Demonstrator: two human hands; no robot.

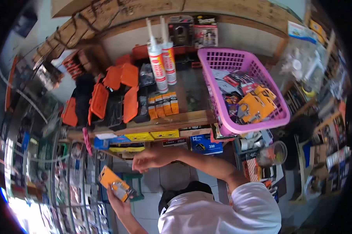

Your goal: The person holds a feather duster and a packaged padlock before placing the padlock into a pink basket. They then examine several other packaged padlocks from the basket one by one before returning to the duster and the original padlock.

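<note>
My left hand (119,202) is low and left of my white shirt. It holds an orange card pack with a padlock (116,184) on it, close to a wire display rack (76,187). My right hand (152,158) reaches across from the right, just below the front edge of the wooden shelf (172,120). Its fingers are loosely curled and I see nothing in them. A pink plastic basket (222,54) on the shelf's right end holds several similar orange and yellow padlock packs (255,103).
Two upright sealant tubes (162,62) stand mid-shelf behind a row of small orange packs (163,104). Orange-lidded black cases (119,91) lie to the left. Flat boxes (139,137) and a blue box (205,144) sit under the shelf. A clear jar (272,153) is at right.
</note>
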